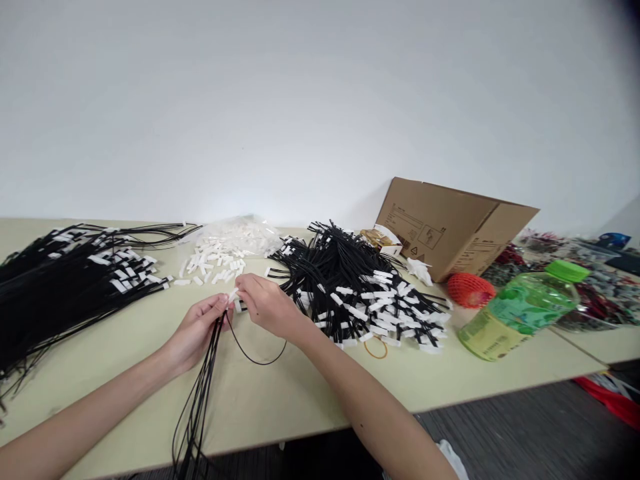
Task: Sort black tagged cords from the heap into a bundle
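- I see one clear, crumpled plastic bag (265, 230) at the back of the pale-yellow table (295, 400), with small white rectangular pieces (205, 263) inside and spilled in front of it.
- One brown printed cardboard box (425, 227) stands tilted against the wall side; its inside is hidden from me. Just left of it sits one small white-and-gold box (387, 241).
- One clear green plastic bottle with a bright green cap (520, 310) stands to the right (I cannot tell how full it is), near one round thing in red netting (470, 289).
- My left hand (200, 323) has its thumb and fingers closed on the upper end of a bundle of thin black cables (205, 393), which hangs below the grip and past the front edge.
- My right hand (267, 303) pinches at a white connector (233, 294) on that same end, so it lies between the fingertips of both hands. One cable loops out beneath the right hand.
- I count two heaps, the left black cable pile (55, 287) and the right black cable pile (340, 267), both with white-tipped ends too many to number, plus one yellow-orange ring (376, 357).
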